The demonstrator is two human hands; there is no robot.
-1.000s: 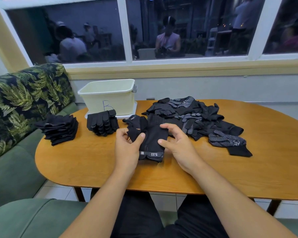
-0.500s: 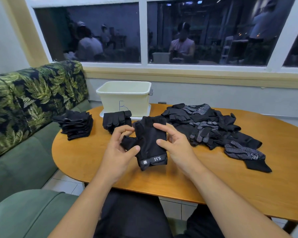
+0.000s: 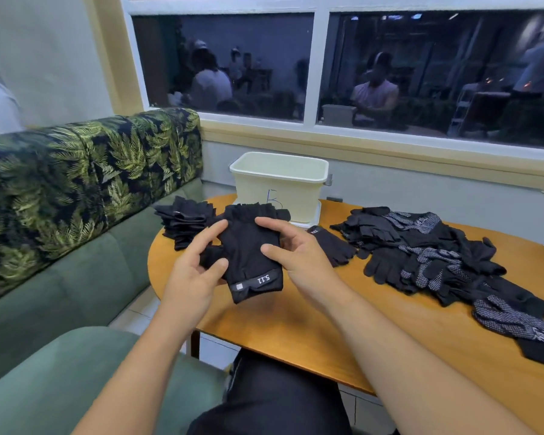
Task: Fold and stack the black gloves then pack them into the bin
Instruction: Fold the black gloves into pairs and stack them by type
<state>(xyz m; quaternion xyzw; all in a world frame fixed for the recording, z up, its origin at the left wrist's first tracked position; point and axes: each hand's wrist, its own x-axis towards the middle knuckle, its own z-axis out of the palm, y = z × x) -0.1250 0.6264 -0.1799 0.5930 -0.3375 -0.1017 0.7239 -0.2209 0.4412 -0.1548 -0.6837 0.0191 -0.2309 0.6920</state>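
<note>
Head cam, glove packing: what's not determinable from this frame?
Head view:
- bin: near wall hides its floor; contents unknown.
- folded stack: partly behind left hand; layers too dark to count.
- loose pile: cut off by the right edge; tangled, count unreadable.
- held glove: underside faces away; right hand covers one side.

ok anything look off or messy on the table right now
Nothing damaged or spilled. The unfolded gloves on the right are a tangled heap, with a dotted glove trailing toward the table's near edge. A lone glove lies between that heap and the bin. The folded stack on the left looks fairly tidy.
</note>
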